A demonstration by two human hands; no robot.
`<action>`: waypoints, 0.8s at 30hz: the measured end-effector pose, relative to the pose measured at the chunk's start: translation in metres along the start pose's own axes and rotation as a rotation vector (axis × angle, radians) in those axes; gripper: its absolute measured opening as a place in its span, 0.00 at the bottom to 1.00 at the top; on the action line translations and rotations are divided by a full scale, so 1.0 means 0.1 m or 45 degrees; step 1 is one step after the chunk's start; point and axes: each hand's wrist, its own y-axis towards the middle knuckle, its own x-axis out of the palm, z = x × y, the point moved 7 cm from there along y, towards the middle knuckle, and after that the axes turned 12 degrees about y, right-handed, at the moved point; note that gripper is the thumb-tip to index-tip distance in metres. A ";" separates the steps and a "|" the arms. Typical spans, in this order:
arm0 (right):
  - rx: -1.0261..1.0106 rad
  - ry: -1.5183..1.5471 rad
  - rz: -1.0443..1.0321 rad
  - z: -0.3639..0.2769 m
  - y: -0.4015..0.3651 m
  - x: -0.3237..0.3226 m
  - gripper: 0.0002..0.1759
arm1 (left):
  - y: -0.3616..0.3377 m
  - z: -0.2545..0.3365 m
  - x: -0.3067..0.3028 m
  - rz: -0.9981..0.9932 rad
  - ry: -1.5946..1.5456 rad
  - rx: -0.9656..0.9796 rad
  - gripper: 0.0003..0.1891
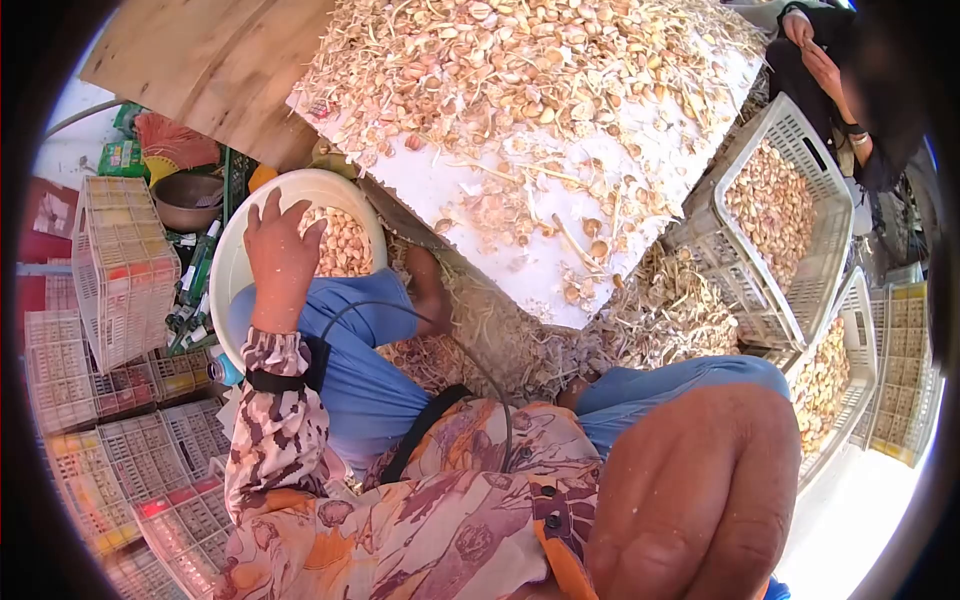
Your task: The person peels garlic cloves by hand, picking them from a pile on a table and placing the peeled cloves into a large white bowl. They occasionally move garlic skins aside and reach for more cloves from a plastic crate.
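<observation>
My left hand (278, 245) is over the near side of a pale round bucket (232, 262), fingers spread and nothing visible in them. Peeled-looking garlic cloves (342, 250) lie inside that bucket. Very near the camera at the lower right is my right hand (690, 490), large in view. Its fingers are bent and pressed together; whatever they may hold is hidden. In front of me, a heap of loose garlic cloves (520, 75) with dry stems and skins covers much of a white board (530, 270).
Plastic crates of garlic (768, 205) stand at the right, with another filled crate (825, 385) below. Stacked crates (125, 270) line the left, near a metal bowl (188, 200) and green bottles (200, 265). Husks (670, 305) litter the floor. Another person's hands (812, 50) show top right.
</observation>
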 end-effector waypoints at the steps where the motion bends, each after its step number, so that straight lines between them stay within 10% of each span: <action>1: -0.228 0.084 0.102 -0.08 0.03 -0.03 0.14 | 0.03 0.24 -0.05 0.043 -0.106 0.086 0.17; 3: -0.108 0.129 0.140 -0.10 0.08 -0.12 0.14 | 0.09 0.83 0.04 -0.074 -0.471 0.201 0.19; 5: 0.100 0.174 -0.557 -0.09 0.11 -0.01 0.06 | 0.10 1.40 0.41 -0.112 -0.668 0.460 0.23; 8: -0.372 -0.110 0.101 -0.14 -0.04 0.11 0.11 | -0.13 2.16 0.69 -0.148 -0.661 0.811 0.26; 13: 0.191 -0.401 -0.402 -0.51 0.10 -0.19 0.06 | -0.10 2.49 0.20 -0.222 -0.910 1.068 0.20; 16: -0.134 -0.811 0.397 -1.04 -0.34 -1.08 0.12 | 0.80 2.00 0.38 0.141 -0.507 0.634 0.17; 17: -0.276 -0.971 1.078 -1.15 -0.48 -1.39 0.13 | 0.96 1.97 0.58 0.046 -0.300 0.621 0.23; 19: 0.051 -1.080 1.377 -1.39 -0.86 -2.17 0.12 | 0.93 2.05 0.92 -0.061 -0.278 0.758 0.24; 21: 0.426 -2.531 1.178 -1.48 -0.95 -2.61 0.13 | 0.67 2.16 0.91 -0.061 -0.238 0.743 0.23; 24: 0.725 -3.010 1.145 -1.17 -0.91 -2.57 0.14 | 0.27 2.22 0.81 -0.128 -0.330 0.804 0.21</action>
